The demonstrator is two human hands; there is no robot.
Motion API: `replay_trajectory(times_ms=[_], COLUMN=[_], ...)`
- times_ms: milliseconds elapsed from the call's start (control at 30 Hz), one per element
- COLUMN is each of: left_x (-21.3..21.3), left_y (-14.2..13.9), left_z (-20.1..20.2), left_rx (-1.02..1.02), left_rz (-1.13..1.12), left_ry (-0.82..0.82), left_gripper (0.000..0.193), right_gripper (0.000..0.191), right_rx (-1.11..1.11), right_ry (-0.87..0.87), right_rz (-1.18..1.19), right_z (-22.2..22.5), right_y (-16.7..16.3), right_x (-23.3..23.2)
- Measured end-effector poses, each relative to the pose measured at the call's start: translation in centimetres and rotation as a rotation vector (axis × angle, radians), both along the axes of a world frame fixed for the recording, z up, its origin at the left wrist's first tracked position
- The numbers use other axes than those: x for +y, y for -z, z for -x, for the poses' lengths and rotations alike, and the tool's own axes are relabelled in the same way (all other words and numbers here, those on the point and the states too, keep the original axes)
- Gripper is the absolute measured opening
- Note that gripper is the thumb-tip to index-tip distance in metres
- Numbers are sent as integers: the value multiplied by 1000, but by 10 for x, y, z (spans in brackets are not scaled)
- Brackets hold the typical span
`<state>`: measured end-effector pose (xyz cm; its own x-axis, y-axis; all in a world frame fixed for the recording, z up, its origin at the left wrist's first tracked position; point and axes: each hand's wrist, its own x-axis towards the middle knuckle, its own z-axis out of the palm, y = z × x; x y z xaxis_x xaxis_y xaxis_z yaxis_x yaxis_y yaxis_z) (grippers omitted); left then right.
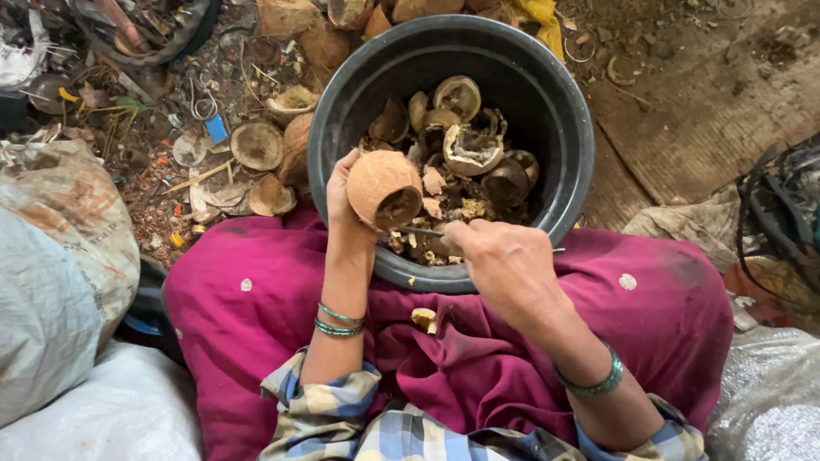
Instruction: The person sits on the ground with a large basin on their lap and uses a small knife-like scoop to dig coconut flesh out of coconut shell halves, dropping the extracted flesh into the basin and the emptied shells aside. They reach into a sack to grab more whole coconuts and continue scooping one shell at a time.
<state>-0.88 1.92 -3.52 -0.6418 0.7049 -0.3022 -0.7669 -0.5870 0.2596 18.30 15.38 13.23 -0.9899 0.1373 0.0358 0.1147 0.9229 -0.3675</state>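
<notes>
My left hand (340, 198) grips a brown coconut half shell (380, 186), its hollow side facing right, above the near rim of a black plastic tub (564, 119). My right hand (504, 260) is closed on a thin metal blade (418, 231) whose tip points into the shell's opening. The tub holds several broken coconut shells and pieces of coconut flesh (471, 147). A small pale coconut piece (423, 319) lies on the magenta cloth (666, 316) over my lap. Green bangles ring both wrists.
More coconut shell halves (256, 145) and scraps lie on the littered ground left of the tub. Whole husks (290, 17) pile up behind it. Grey sacks (60, 256) stand at my left. A dark bundle of cords (781, 205) sits at right.
</notes>
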Motion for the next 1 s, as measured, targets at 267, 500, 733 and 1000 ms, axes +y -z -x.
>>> replay_trajectory(times_ms=[267, 500, 733, 1000], left_x=[4, 2, 3, -3], left_y=[2, -28, -43, -26], left_z=[-7, -16, -18, -24], left_rx=[121, -13, -38, 141], left_rz=[156, 106, -113, -180], left_ry=[-24, 62, 71, 92], left_gripper=[28, 23, 29, 28], right_gripper=[19, 20, 17, 9], right_rx=[47, 110, 107, 86], right_ry=[-41, -148, -119, -171], right_rz=[-97, -40, -71, -125], right_z=[0, -6, -2, -1], right_y=[-6, -18, -14, -15], right_x=[2, 1, -23, -39])
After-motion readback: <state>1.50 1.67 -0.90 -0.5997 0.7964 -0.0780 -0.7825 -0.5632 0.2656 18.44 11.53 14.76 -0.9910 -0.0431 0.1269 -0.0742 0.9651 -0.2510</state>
